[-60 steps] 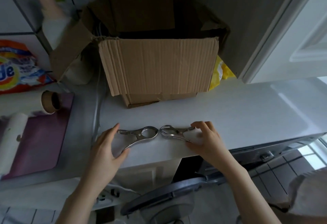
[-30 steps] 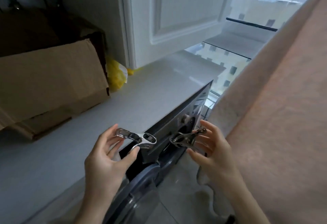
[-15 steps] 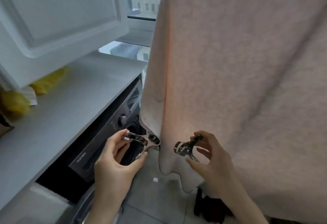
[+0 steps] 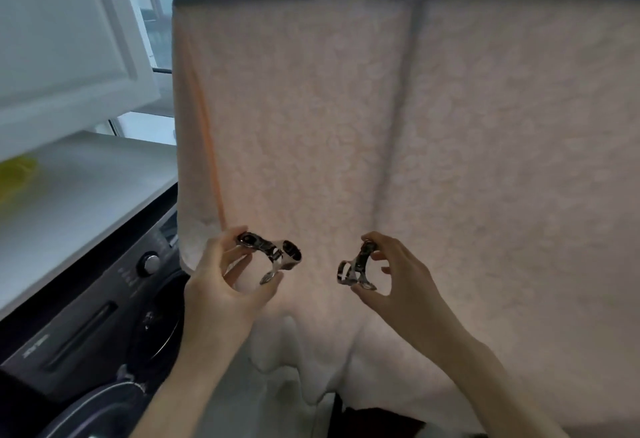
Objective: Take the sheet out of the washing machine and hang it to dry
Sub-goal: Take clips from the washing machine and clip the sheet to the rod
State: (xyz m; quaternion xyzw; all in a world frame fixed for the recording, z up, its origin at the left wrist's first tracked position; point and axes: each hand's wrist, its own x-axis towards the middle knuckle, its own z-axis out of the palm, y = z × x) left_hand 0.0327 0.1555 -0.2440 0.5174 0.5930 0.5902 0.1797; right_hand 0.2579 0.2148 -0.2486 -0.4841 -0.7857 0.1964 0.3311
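In front of the window, the pale sheet [image 4: 433, 146] hangs draped over a line, beside the washing machine [image 4: 104, 316]. The left hand [image 4: 221, 295] grips one metal clip [image 4: 272, 257]; the right hand [image 4: 401, 285] pinches another metal clip [image 4: 356, 269], both held before the sheet.

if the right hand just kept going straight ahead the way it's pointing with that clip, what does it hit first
Most likely the hanging sheet. The right hand pinches a metal clip and points forward at the cloth, with nothing visible in between. From one view, how far the gap is cannot be told.
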